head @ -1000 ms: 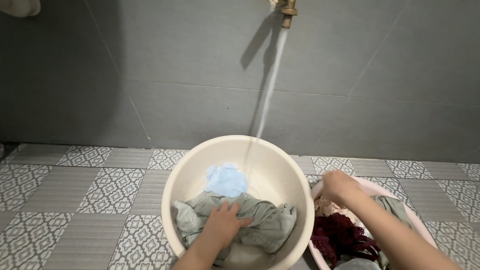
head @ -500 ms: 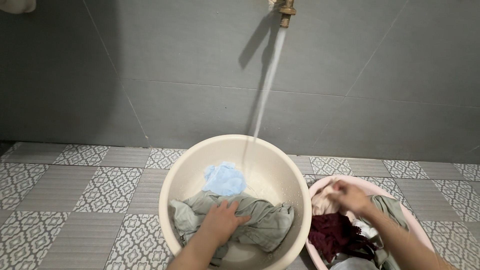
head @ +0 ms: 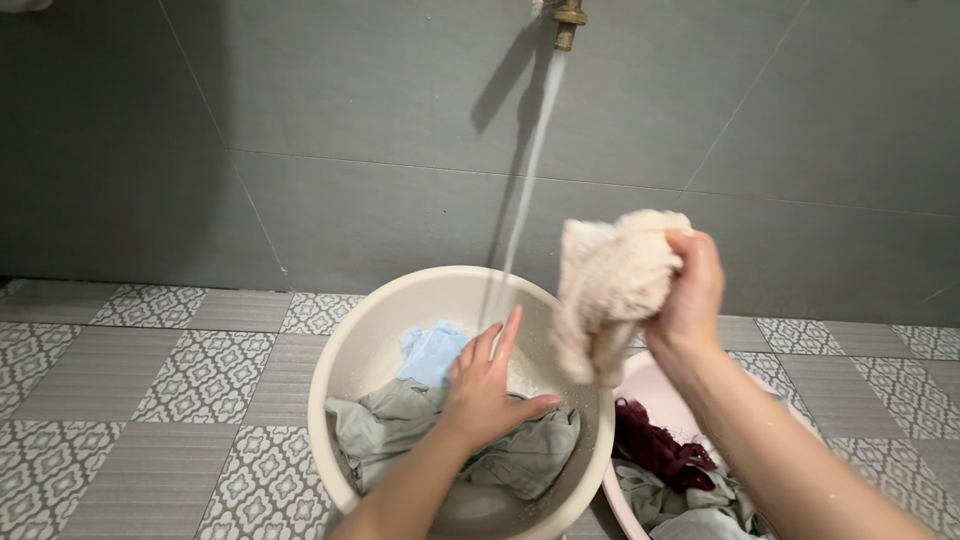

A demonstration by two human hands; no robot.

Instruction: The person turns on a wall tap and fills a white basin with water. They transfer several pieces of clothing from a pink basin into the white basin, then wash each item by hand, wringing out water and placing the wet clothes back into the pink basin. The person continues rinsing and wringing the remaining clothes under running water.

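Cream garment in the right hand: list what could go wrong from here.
1. The cream garment hangs bunched from the right hand above the gap between the beige basin and the pink basin; if let go, it might land on the tiled floor.
2. Water runs from the tap into the beige basin, which may overflow.
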